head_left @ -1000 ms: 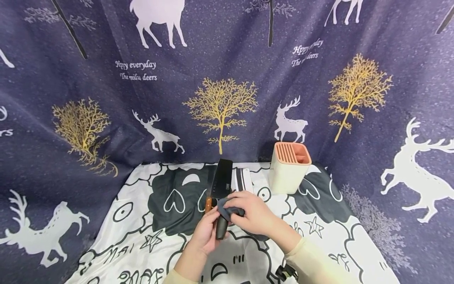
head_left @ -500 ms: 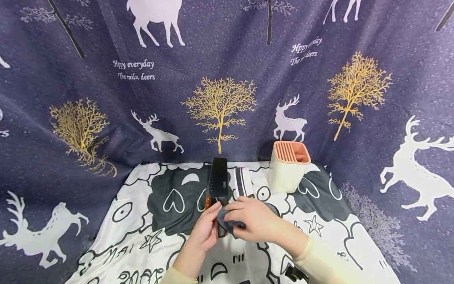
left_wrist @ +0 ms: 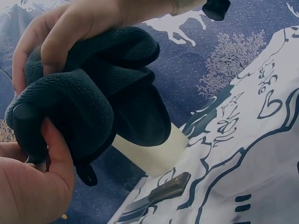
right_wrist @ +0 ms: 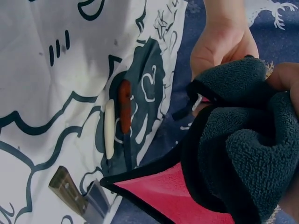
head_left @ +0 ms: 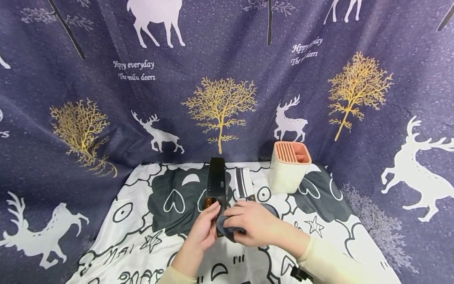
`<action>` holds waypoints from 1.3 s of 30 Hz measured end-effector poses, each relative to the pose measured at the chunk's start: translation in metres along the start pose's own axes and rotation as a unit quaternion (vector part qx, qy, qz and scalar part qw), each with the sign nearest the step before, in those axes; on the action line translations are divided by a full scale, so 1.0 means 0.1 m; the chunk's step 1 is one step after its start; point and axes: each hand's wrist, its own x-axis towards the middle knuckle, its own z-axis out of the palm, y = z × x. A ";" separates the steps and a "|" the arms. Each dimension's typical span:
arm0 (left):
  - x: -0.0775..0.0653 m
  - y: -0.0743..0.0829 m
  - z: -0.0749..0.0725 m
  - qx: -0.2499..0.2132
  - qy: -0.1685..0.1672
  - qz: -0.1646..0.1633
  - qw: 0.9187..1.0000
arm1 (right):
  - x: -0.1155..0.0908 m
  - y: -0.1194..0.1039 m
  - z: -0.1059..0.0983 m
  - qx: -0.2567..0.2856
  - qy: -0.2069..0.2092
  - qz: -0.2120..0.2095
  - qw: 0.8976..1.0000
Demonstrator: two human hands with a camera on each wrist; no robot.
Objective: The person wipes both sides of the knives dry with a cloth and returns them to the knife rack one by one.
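Note:
A black-bladed kitchen knife points away from me in the head view. My left hand holds it by its dark handle, mostly hidden behind fingers and cloth. My right hand grips a bunched dark grey cloth against the handle. The left wrist view shows the cloth folded over the handle end, with my left thumb pressing from below. Seen from the right wrist, the cloth has a pink underside and black edging.
A cream knife block with an orange slotted top stands at the back right. On the patterned sheet lie a cleaver, a brown-handled utensil and a white, slender item. A printed curtain hangs behind.
The blade has swung left, from leaning right to pointing nearly straight away. My right hand and the cloth have shifted slightly down and right along the handle. The left hand has hardly moved.

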 end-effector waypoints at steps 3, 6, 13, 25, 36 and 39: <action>0.00 0.00 -0.01 0.002 -0.007 0.002 1.000 | 0.00 0.04 0.01 -0.002 -0.003 0.015 1.000; -0.01 0.01 -0.01 0.003 -0.012 0.008 1.000 | 0.02 0.07 0.01 -0.003 -0.010 0.030 1.000; -0.01 0.02 0.00 0.017 -0.006 0.025 1.000 | 0.05 0.18 -0.08 -0.008 -0.044 0.069 0.997; -0.03 0.07 0.01 0.064 0.007 0.041 0.997 | 0.10 0.36 -0.11 -0.044 -0.014 0.109 0.993; -0.04 0.05 -0.01 0.093 -0.022 0.034 0.995 | 0.16 0.27 0.02 -0.026 -0.060 0.100 0.993; -0.03 0.04 -0.04 0.088 -0.017 0.034 0.995 | 0.16 0.24 0.03 -0.022 -0.064 0.088 0.994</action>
